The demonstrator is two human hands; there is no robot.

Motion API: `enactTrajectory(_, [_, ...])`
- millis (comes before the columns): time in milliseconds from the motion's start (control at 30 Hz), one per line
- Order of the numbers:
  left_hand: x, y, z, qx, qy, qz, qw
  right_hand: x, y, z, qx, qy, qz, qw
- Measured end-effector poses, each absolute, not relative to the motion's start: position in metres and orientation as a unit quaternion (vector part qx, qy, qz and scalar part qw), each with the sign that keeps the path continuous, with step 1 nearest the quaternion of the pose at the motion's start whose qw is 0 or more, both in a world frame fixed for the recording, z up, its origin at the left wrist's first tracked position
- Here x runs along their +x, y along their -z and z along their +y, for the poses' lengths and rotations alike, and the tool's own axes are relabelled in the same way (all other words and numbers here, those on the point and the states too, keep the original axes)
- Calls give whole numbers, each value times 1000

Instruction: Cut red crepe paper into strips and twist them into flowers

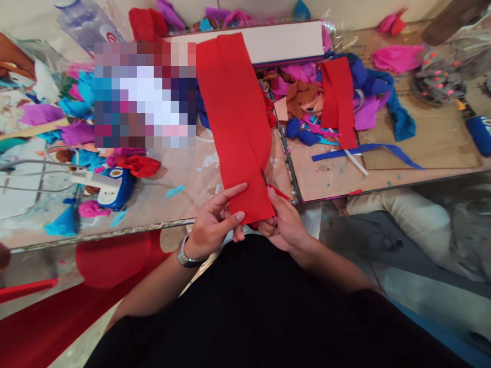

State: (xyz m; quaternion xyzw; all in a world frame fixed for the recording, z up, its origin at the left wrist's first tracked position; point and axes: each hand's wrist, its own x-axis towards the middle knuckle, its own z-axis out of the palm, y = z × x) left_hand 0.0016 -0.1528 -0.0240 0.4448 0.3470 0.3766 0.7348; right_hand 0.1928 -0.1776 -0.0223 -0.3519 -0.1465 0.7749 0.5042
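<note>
A long, wide strip of red crepe paper runs from the tabletop down over the near edge. My left hand grips its lower end, thumb on top, index finger stretched across it and other fingers underneath. On the right side of that end, my right hand is closed around small scissors. Their dark blade lies at the strip's right edge; the handles are mostly hidden by my fingers. A narrow red piece sticks out beside the blade.
Crumpled coloured paper scraps cover much of the table. A white box stands at the back. To the left are a plastic bottle and a blue-and-white power strip with cables. Another person's leg shows below the table at right.
</note>
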Motion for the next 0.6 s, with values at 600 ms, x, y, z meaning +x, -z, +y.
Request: enactTrajectory(600, [-4,26,-160,427,-346,351,758,192,30,-172,-382,-752,-194,501])
